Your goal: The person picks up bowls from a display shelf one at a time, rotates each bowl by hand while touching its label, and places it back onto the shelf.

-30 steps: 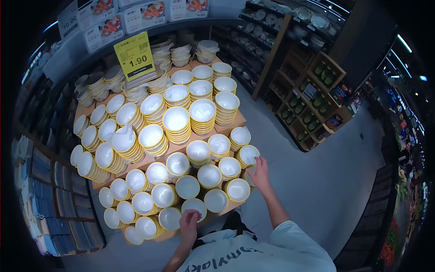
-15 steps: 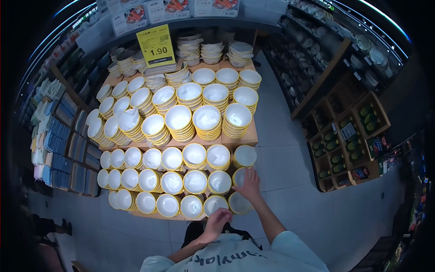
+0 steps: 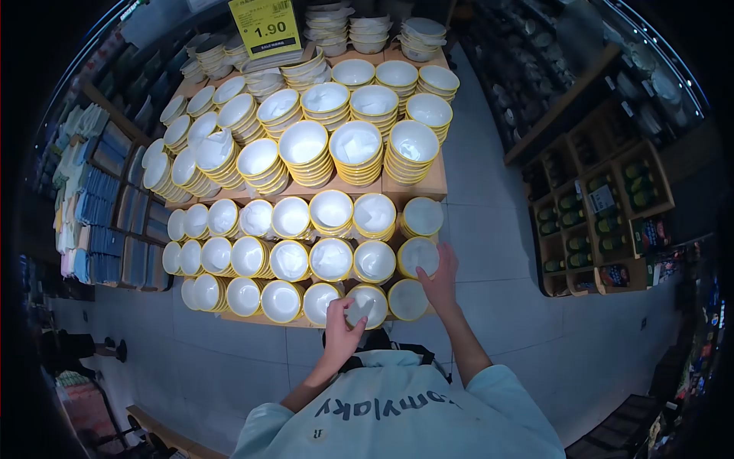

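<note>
White bowls with yellow rims stand in stacks, in rows on a tiered wooden display. My left hand point(image 3: 342, 330) is at the front row, thumb and fingers apart, by the near left rim of a bowl point(image 3: 368, 307). My right hand point(image 3: 440, 280) reaches to the right end of the middle row. Its thumb lies over the near right edge of a bowl point(image 3: 417, 255), and its fingers stretch along the outer side, apart from the thumb. Whether the fingertips press on that stack cannot be seen. Another front-row bowl point(image 3: 407, 299) sits between my hands.
Taller bowl stacks point(image 3: 356, 144) fill the upper tier behind. A yellow price sign point(image 3: 264, 29) stands at the back. Folded towels point(image 3: 103, 237) are shelved at left; a wooden rack point(image 3: 604, 203) of dark goods stands at right. A person's leg point(image 3: 107, 349) shows at lower left.
The view has tilted down and moved nearer the bowls. My left hand has gone from in front of my body to the front-row rim, its fingers opening. My right hand stays by the right-end bowls.
</note>
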Action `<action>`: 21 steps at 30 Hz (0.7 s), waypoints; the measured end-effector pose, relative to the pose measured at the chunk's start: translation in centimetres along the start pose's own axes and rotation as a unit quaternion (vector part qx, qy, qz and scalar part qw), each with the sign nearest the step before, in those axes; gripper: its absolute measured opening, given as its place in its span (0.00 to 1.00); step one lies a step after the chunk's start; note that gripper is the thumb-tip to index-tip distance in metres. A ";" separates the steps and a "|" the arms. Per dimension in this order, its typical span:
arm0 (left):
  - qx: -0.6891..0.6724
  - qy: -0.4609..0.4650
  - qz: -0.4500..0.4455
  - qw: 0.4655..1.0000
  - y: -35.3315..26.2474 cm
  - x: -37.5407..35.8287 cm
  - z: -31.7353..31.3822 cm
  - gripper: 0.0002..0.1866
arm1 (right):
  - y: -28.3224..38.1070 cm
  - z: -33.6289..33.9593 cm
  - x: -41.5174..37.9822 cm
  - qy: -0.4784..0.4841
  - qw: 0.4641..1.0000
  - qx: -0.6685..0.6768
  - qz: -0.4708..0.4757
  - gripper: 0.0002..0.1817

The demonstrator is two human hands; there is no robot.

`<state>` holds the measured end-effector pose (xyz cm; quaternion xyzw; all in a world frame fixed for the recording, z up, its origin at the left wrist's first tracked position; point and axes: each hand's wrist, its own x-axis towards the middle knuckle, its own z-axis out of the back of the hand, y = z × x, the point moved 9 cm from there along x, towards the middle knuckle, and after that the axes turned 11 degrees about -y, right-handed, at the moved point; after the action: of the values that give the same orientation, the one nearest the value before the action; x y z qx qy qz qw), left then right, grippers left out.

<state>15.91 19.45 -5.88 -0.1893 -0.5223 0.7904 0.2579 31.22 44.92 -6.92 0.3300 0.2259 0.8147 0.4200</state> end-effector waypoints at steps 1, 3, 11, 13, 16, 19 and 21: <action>0.001 0.000 0.002 1.000 -0.3 0.0 0.5 0.29 | -0.1 0.3 -0.6 0.002 1.000 0.000 -0.001 0.43; 0.217 0.015 -0.161 0.963 -3.2 -0.2 0.8 0.45 | -0.1 1.1 -1.9 -0.010 0.997 0.076 -0.013 0.32; 0.321 0.144 -0.209 0.913 -1.9 0.4 -4.4 0.60 | 1.6 2.6 -4.0 -0.030 0.993 0.111 -0.037 0.25; 0.329 0.153 -0.228 0.903 -1.4 0.5 -5.4 0.60 | 1.8 3.1 -4.1 -0.037 0.992 0.110 -0.042 0.24; 0.348 0.145 -0.246 0.893 -1.4 0.6 -6.1 0.61 | 1.4 4.1 -4.4 -0.055 0.988 0.129 -0.061 0.23; 0.366 0.143 -0.247 0.886 -1.4 0.9 -6.4 0.61 | 0.6 4.9 -5.0 -0.067 0.985 0.140 -0.072 0.23; 0.370 0.149 -0.251 0.882 -1.4 1.1 -6.7 0.61 | -0.3 5.2 -5.7 -0.060 0.982 0.150 -0.095 0.22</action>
<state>19.10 25.47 -7.15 -0.0585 -0.1775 0.7973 0.5739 37.60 40.84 -5.49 0.4141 0.3500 0.7069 0.4541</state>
